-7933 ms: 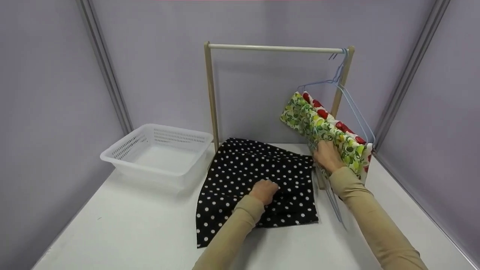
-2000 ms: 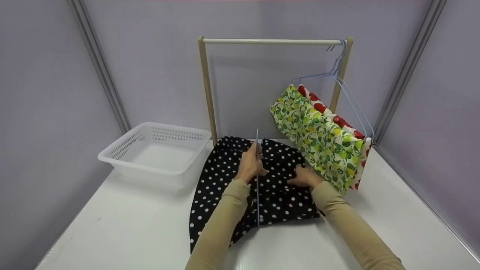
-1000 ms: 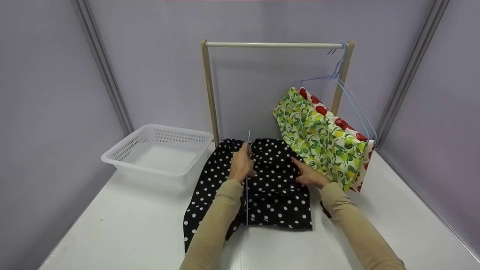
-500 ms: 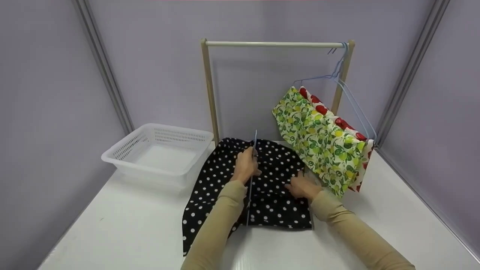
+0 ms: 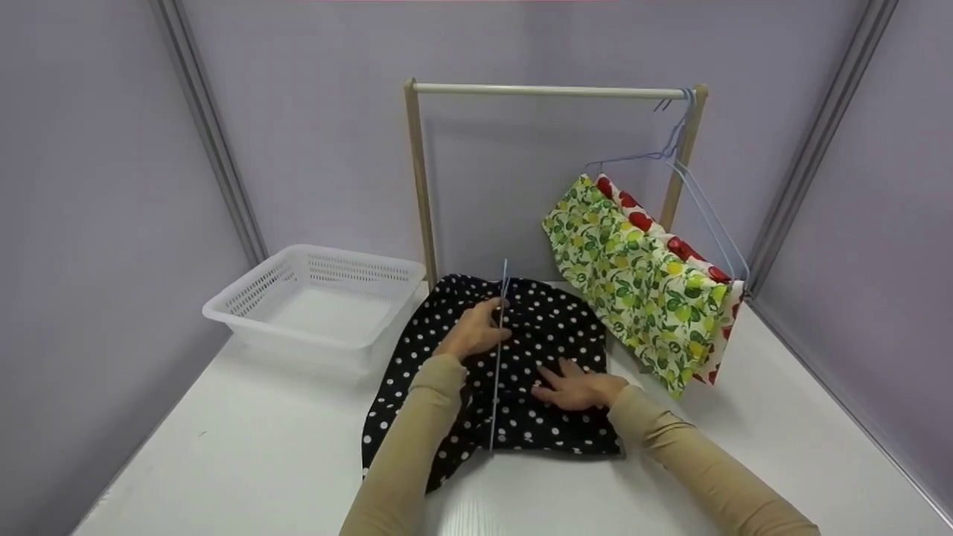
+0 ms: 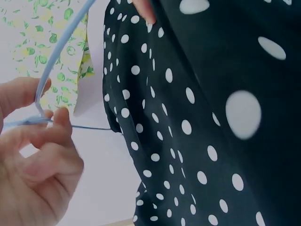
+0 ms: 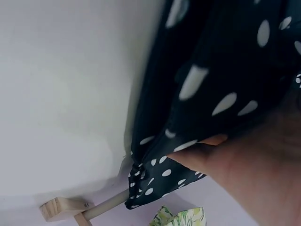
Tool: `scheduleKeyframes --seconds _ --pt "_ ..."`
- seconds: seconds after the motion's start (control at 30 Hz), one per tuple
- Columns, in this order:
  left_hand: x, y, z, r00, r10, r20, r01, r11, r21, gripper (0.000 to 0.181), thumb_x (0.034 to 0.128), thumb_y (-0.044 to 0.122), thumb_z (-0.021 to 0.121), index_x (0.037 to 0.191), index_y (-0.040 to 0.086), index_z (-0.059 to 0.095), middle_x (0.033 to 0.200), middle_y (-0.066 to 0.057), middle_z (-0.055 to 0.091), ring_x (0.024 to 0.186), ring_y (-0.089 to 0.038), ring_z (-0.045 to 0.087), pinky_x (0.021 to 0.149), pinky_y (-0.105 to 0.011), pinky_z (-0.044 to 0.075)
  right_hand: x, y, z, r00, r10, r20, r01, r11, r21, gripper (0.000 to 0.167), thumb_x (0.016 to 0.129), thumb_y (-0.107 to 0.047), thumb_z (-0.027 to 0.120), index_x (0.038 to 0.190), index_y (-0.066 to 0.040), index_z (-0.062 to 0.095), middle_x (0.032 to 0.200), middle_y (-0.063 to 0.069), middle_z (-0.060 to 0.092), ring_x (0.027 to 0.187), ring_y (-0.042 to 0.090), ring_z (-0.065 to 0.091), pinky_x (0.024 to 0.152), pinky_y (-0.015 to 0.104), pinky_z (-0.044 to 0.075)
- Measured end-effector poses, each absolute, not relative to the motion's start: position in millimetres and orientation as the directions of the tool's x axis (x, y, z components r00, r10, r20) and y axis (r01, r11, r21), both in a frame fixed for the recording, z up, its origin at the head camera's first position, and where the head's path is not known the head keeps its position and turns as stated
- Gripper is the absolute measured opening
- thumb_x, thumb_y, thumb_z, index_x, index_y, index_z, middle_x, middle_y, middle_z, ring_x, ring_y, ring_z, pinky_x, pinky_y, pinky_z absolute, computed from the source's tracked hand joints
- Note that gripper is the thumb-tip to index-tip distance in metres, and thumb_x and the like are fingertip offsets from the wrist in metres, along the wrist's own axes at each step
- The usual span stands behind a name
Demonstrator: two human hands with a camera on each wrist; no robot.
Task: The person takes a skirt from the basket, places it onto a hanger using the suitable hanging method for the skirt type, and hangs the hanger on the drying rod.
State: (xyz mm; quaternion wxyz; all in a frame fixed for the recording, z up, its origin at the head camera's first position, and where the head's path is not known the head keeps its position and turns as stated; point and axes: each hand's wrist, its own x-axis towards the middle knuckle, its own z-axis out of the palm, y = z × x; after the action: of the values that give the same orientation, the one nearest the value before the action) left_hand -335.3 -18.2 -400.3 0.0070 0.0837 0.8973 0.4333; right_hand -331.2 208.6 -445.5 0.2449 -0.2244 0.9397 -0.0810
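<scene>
A black cloth with white polka dots (image 5: 540,339) lies wrinkled at the table's middle. My left hand (image 5: 470,333) holds a thin blue wire hanger (image 5: 496,387), seen edge-on over the cloth in the head view. In the left wrist view, the fingers of that hand (image 6: 47,160) curl loosely about the hanger's wire (image 6: 66,40) where it bends. My right hand (image 5: 577,388) rests on the cloth right of the hanger, its fingers spread. The right wrist view has its thumb and a finger at the dotted cloth (image 7: 225,103); other fingers are hidden there.
Behind the cloth stands a rack with a white rod (image 5: 536,90) and wooden posts. At its right end hang a lemon-print cloth (image 5: 633,275) and a red-and-white cloth (image 5: 689,257) on blue hangers. A white plastic basket (image 5: 357,344) sits to the left.
The hanger, earlier in my right hand at the right, is now in my left hand over the cloth. Over the last second my right hand has slid left and nearer across the cloth.
</scene>
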Motion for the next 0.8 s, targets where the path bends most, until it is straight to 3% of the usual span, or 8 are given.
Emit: scheduleKeyframes --seconds 0.2,0.33,0.53,0.67,0.8 --pt "-329.4 -20.0 -398.1 -0.982 0.188 -0.013 0.087 0.511 0.855 0.060 0.0937 0.011 0.065 0.148 0.017 0.039 0.098 -0.019 0.070 0.060 -0.015 0.064 0.064 -0.038 0.059 -331.8 203.6 -450.3 -0.793 -0.444 -0.418 -0.413 0.895 -0.166 0.075 0.100 -0.060 0.030 0.159 -0.017 0.011 0.162 0.027 0.001 0.151 0.041 0.001 0.118 0.063 0.009" --pt "-326.9 -21.3 -398.0 -0.978 0.200 -0.051 0.040 0.424 0.905 0.068 0.0908 0.003 0.066 0.150 0.018 0.035 0.096 -0.024 0.069 0.058 -0.019 0.067 0.063 -0.039 0.061 -332.3 200.3 -452.4 -0.796 -0.444 -0.412 -0.427 0.894 -0.139 0.075 0.101 -0.057 0.032 0.159 -0.015 0.010 0.161 0.030 0.002 0.150 0.043 0.001 0.118 0.062 0.010" --pt "-325.7 -25.0 -395.0 -0.982 0.190 0.024 0.093 0.365 0.927 0.054 0.0912 -0.004 0.062 0.140 0.011 0.043 0.084 -0.025 0.070 0.055 -0.021 0.068 0.058 -0.037 0.060 -335.5 198.6 -453.5 -0.790 -0.448 -0.417 -0.420 0.893 -0.163 0.074 0.102 -0.056 0.032 0.159 -0.016 0.008 0.161 0.029 0.002 0.151 0.042 0.001 0.119 0.062 0.008" --pt "-326.1 -25.7 -387.8 -0.976 0.212 0.052 0.125 0.346 0.930 0.050 0.0925 -0.006 0.056 0.138 0.011 0.043 0.080 -0.023 0.069 0.058 -0.023 0.069 0.058 -0.037 0.060 -336.6 201.6 -454.2 -0.791 -0.504 -0.348 -0.452 0.864 -0.223 0.064 0.104 -0.044 0.038 0.157 -0.013 0.020 0.161 0.026 0.011 0.150 0.042 0.009 0.118 0.062 0.013" --pt "-324.5 -25.1 -376.8 -0.970 0.236 0.054 0.138 0.353 0.925 0.052 0.0928 -0.008 0.050 0.140 0.010 0.038 0.081 -0.022 0.068 0.060 -0.025 0.070 0.060 -0.037 0.060 -334.1 199.4 -455.1 -0.751 -0.637 -0.173 -0.532 0.739 -0.413 0.049 0.103 -0.021 0.048 0.149 -0.006 0.040 0.155 0.021 0.034 0.144 0.037 0.032 0.117 0.056 0.026"
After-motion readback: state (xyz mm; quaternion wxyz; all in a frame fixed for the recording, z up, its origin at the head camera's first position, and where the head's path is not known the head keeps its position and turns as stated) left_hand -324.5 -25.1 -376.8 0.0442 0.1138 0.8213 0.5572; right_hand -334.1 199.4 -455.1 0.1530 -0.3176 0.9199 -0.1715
